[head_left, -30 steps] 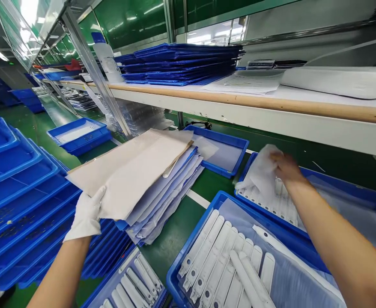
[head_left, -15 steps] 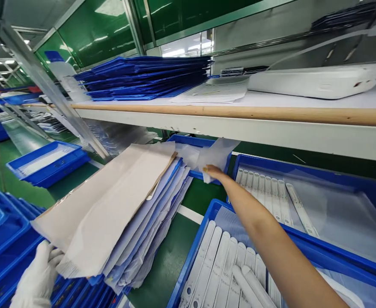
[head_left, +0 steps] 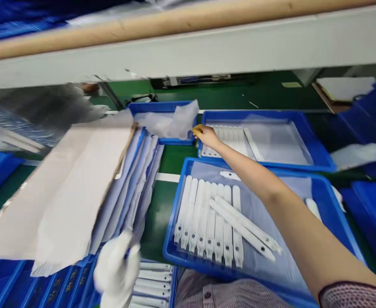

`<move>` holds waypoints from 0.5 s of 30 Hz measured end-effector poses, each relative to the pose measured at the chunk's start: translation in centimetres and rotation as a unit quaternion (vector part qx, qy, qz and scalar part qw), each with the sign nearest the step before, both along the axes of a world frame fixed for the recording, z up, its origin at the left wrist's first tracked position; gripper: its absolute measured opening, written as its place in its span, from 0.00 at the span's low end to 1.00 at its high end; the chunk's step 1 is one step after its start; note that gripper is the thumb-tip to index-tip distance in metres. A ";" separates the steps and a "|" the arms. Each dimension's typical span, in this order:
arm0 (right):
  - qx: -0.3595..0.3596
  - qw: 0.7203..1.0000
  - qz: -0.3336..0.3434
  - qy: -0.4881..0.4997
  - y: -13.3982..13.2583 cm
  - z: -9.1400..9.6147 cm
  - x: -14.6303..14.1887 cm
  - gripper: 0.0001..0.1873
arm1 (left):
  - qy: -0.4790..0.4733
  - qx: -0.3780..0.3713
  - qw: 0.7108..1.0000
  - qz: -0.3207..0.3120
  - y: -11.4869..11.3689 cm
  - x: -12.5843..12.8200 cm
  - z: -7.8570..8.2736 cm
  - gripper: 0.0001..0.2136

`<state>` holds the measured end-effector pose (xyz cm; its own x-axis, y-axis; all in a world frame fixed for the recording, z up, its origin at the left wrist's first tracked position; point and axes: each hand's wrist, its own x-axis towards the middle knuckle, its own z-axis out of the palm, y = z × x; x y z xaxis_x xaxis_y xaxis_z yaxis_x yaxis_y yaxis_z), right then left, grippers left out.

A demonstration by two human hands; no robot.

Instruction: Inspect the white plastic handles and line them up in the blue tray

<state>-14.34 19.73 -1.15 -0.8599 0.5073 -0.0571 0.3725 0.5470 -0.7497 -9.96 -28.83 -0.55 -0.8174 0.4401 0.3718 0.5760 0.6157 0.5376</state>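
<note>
Lying just left of the curled right hand (head_left: pixel 206 135), translucent sheet (head_left: pixel 185 118), pinch unclear, gloved left hand (head_left: pixel 115 269) blurred, thumb apart

Across the top of our frame runs a shelf (head_left: pixel 188 53). At upper centre we have sheets (head_left: pixel 183 122) in a middle tray (head_left: pixel 175 141); right of that sits a back tray (head_left: pixel 317 147), before this a near tray (head_left: pixel 174 255), where 2 strips (head_left: pixel 239 228) lie across a strip row (head_left: pixel 204 214). A paper stack (head_left: pixel 75 184) lies left.

A white-fronted shelf (head_left: pixel 188 53) with a wooden edge (head_left: pixel 188 21) spans above green floor (head_left: pixel 207 94).
</note>
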 end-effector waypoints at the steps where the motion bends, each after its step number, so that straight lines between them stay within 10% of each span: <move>1: -0.019 1.000 0.007 -0.005 -0.2 -0.3 3.0 0.18 | 0.015 -0.040 0.997 -0.063 1.9 0.3 -0.7 0.18; 5: -0.076 0.995 0.046 -0.055 -2.5 -1.7 18.3 0.13 | 0.050 -0.133 0.972 -0.188 8.8 1.5 -4.2 0.24; 9: -0.009 0.985 0.079 -0.156 -8.5 -3.3 30.9 0.42 | 0.001 -0.097 0.971 -0.219 11.7 2.5 -6.1 0.23; 15: 0.067 0.950 0.037 -0.302 -14.9 -6.5 35.6 0.59 | -0.095 -0.018 0.938 -0.334 15.0 4.8 -4.6 0.20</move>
<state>21.26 4.82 -7.65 -0.7243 0.4846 -0.4904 0.6696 0.6639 -0.3328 -5.17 -13.80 -5.18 -0.4047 0.8868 0.2231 0.7360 0.1710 0.6550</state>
